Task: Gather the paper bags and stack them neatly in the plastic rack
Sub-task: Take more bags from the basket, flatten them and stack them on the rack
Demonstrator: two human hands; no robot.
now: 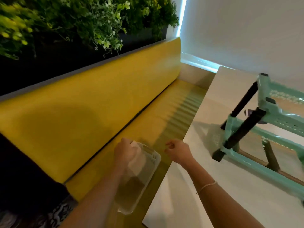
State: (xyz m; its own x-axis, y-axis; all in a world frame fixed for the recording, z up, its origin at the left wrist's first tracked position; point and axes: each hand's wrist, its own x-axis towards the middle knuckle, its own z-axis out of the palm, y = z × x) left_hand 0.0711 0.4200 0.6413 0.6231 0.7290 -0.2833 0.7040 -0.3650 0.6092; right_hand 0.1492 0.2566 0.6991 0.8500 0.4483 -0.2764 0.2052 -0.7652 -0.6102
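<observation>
My left hand grips the top end of a flat pale paper bag over the yellow bench seat. The bag is blurred by motion; its upper part looks white with handle slots and its lower part brownish. My right hand hovers just to the right of the bag's top, at the table's left edge, with fingers curled and nothing visible in them. The mint-green plastic rack with black posts stands on the white table to the right, an arm's length from both hands.
A yellow bench, its backrest and seat, runs along the left of the table. Green plants hang above the backrest. A white wall rises behind the table.
</observation>
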